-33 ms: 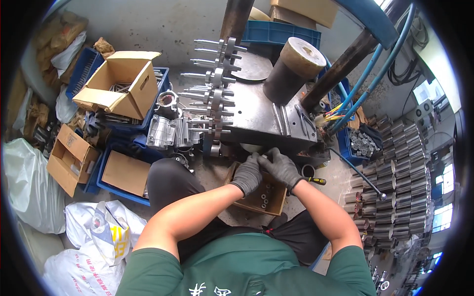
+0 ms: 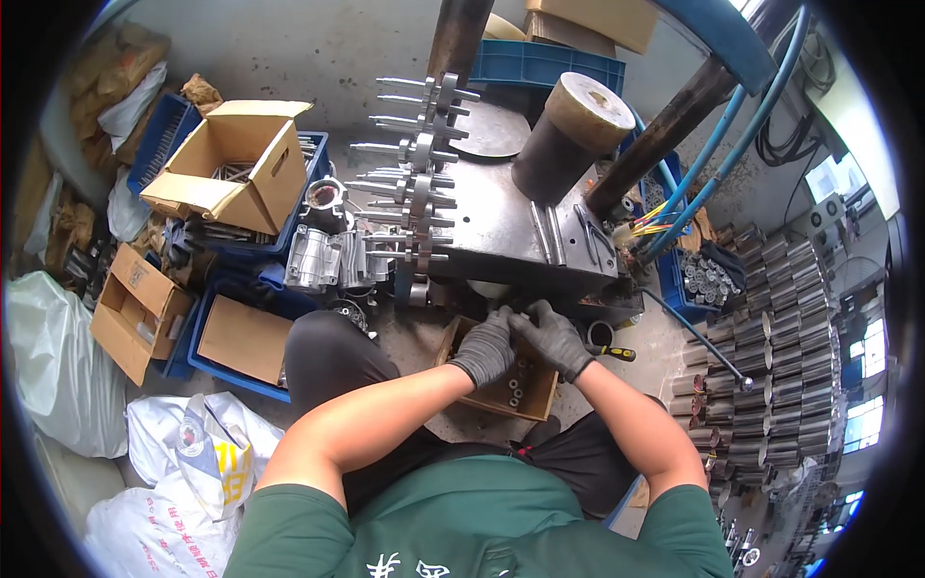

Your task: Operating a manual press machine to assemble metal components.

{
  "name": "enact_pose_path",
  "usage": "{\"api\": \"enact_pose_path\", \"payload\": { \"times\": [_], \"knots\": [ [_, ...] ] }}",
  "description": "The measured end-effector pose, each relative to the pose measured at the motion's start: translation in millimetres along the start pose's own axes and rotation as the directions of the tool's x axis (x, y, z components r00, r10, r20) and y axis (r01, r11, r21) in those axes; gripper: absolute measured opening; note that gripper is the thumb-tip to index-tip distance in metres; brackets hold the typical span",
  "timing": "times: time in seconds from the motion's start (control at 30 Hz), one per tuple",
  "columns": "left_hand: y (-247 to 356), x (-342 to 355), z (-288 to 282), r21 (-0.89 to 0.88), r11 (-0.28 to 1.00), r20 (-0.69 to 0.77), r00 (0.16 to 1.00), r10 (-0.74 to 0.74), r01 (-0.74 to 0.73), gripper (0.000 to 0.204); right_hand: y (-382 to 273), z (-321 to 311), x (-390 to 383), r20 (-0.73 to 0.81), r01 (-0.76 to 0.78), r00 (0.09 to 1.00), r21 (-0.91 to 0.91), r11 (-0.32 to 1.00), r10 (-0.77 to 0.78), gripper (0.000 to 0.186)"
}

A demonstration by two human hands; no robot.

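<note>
My left hand (image 2: 488,349), in a grey work glove, is closed with its fingertips bunched together. Beside it my right hand (image 2: 553,339), gloved alike, has its fingers curled inward, with its fingertips close to the left ones. Whatever they hold is too small or too hidden to make out. Both hands are over a wooden box (image 2: 535,404) holding several small metal rings (image 2: 515,393). Just beyond the fingers is the front edge of a steel press table (image 2: 501,234), with a pale rounded part (image 2: 489,288) under it.
Shafts with gears (image 2: 421,183) stand in a row along the table's left side. Two metal rods (image 2: 549,233) and pliers (image 2: 595,239) lie on top. A yellow-handled screwdriver (image 2: 617,354) is right of the box. Metal housings (image 2: 316,258) and cartons (image 2: 231,164) stand left; stacked cylinders (image 2: 771,366) right.
Both hands have dropped slightly toward me, and the fingertips have come away from the table edge a little. The surroundings look the same.
</note>
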State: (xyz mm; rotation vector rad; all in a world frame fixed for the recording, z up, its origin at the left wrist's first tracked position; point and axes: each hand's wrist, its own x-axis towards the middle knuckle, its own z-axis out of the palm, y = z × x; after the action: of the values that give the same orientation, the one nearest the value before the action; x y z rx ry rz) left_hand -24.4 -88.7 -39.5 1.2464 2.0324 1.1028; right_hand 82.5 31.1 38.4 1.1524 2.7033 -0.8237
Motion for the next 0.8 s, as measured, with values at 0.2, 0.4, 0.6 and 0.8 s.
{"api": "enact_pose_path", "payload": {
  "times": [0.2, 0.4, 0.6, 0.8],
  "knots": [
    [2.2, 4.4, -1.4, -0.753, 0.353, 0.565, 0.821, -0.089, 0.556, 0.054, 64.6, 2.9, -44.9, -0.049, 0.161, 0.987, 0.359, 0.920, -0.153, 0.061],
    [10.5, 12.9, -11.8, -0.680, 0.588, 0.623, 0.768, 0.147, 0.438, 0.047, 53.3, -9.0, -56.6, -0.023, 0.340, 0.937, 0.275, 0.899, -0.347, 0.062],
    [19.3, 17.2, -22.1, 0.189, 0.977, 0.013, 0.995, 0.095, -0.096, 0.038, 46.0, -20.3, -53.3, 0.225, 0.216, 0.961, -0.253, 0.943, -0.160, 0.061],
    [-15.5, 43.3, -18.5, -0.832, 0.440, 0.087, 0.863, -0.498, 0.338, 0.031, 82.0, -8.4, -43.3, 0.204, -0.016, 0.979, 0.139, 0.990, -0.013, 0.072]
  ]
}}
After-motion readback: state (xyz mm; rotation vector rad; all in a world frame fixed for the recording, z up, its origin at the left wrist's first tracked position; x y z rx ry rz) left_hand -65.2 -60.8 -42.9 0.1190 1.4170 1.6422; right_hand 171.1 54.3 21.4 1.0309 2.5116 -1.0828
